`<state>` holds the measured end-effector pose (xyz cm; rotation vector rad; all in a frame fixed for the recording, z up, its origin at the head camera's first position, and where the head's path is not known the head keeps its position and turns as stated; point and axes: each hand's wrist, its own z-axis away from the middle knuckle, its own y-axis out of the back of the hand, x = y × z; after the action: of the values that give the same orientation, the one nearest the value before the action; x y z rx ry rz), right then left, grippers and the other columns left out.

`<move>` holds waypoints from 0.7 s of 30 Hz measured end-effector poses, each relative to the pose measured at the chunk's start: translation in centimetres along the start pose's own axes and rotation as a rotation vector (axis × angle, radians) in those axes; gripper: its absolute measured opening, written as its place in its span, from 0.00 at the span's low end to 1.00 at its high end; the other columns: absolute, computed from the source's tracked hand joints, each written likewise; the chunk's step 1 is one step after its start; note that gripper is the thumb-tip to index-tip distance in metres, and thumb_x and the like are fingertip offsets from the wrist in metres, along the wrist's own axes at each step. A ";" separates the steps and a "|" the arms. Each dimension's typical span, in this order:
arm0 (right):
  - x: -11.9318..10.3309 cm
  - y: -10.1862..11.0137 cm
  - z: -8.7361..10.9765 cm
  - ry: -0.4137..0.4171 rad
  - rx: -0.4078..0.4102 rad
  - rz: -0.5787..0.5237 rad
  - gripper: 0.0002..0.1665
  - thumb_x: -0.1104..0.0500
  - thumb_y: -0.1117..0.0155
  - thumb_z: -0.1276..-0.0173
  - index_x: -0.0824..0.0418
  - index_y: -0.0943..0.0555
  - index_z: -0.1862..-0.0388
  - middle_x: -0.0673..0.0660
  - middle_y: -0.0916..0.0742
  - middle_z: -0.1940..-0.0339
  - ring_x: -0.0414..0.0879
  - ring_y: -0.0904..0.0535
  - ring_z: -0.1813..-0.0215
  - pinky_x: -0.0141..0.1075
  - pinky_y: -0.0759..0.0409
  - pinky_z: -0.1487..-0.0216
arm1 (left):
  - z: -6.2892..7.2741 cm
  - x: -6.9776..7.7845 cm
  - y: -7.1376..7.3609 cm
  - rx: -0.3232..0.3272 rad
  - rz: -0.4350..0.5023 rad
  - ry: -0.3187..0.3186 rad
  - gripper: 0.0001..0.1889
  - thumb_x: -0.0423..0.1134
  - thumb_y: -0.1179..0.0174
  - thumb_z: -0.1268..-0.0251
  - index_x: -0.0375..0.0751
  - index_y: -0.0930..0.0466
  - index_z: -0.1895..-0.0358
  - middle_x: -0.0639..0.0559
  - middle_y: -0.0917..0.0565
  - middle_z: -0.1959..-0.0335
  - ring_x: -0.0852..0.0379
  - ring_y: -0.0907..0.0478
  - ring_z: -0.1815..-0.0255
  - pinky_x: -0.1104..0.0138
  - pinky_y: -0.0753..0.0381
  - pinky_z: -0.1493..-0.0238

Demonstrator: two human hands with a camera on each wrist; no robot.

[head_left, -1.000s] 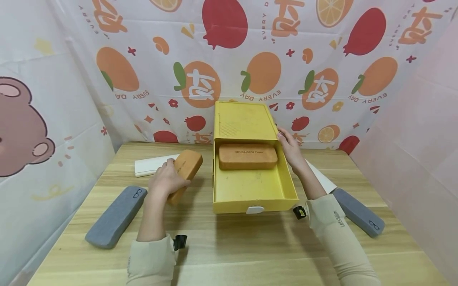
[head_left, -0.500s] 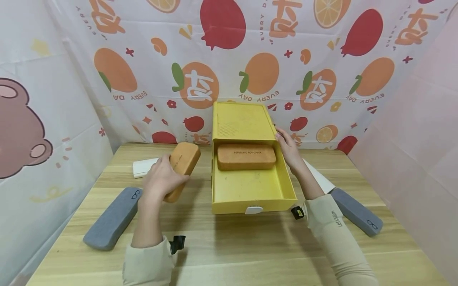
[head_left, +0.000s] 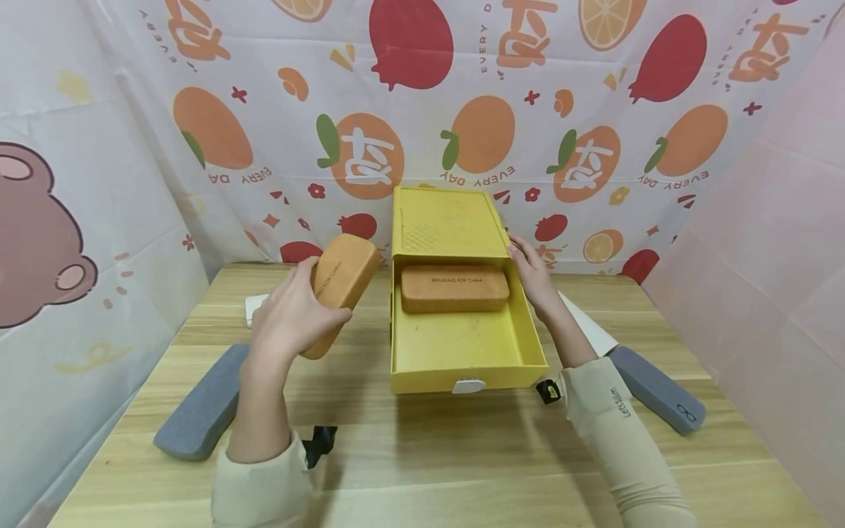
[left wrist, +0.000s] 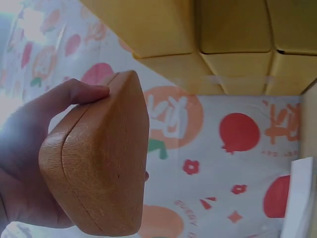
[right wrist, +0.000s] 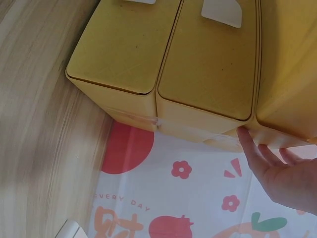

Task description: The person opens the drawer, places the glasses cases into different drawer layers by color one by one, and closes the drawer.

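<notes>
Closest on the wooden table [head_left: 462, 469], one gray case [head_left: 201, 403] lies on the left and another gray case [head_left: 656, 389] on the right. Next, the left hand [head_left: 285, 315] holds a brown case [head_left: 348, 273] up in the air, tipped, with thumb and fingers bent around it. Just beside it is the pulled-out yellow drawer [head_left: 465, 343], with a second brown case [head_left: 455, 290] at its back. Farther off, the right hand [head_left: 536, 282] just touches the yellow box [head_left: 445, 220] with loose fingers. Behind hangs a fruit cloth [head_left: 472, 70]
</notes>
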<state>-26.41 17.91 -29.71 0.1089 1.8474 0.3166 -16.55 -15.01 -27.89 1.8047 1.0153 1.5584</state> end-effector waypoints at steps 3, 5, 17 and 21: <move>0.0 0.0 0.0 0.002 -0.003 -0.003 0.28 0.58 0.61 0.24 0.70 0.45 0.31 0.66 0.40 0.31 0.54 0.47 0.31 0.43 0.50 0.33 | -0.2 0.8 0.5 -0.006 -0.019 -0.035 0.43 0.47 0.35 0.56 0.39 0.44 0.33 0.42 0.30 0.54 0.43 0.30 0.61 0.54 0.30 0.69; 0.0 0.0 0.0 0.003 -0.004 -0.002 0.28 0.59 0.61 0.25 0.70 0.45 0.31 0.66 0.40 0.31 0.54 0.47 0.31 0.43 0.50 0.33 | -0.3 1.4 0.8 -0.006 -0.039 -0.054 0.44 0.47 0.35 0.57 0.38 0.44 0.33 0.42 0.30 0.54 0.44 0.31 0.60 0.53 0.31 0.68; 0.1 -0.1 -0.1 0.015 -0.002 -0.008 0.28 0.59 0.61 0.25 0.72 0.45 0.31 0.66 0.40 0.31 0.54 0.48 0.31 0.43 0.50 0.33 | 0.2 4.3 0.6 -0.030 -0.105 -0.138 0.44 0.46 0.34 0.59 0.42 0.41 0.33 0.44 0.28 0.48 0.45 0.33 0.58 0.52 0.32 0.66; 0.1 -0.1 0.0 0.014 -0.001 -0.007 0.27 0.59 0.61 0.24 0.71 0.45 0.31 0.66 0.40 0.31 0.54 0.48 0.31 0.43 0.50 0.33 | 0.2 5.2 0.1 -0.053 -0.128 -0.178 0.45 0.47 0.33 0.60 0.43 0.41 0.33 0.44 0.30 0.43 0.46 0.33 0.56 0.52 0.31 0.65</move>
<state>-26.48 17.87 -29.85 0.0995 1.8615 0.3137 -16.08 -10.76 -24.84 1.7702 0.9759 1.3113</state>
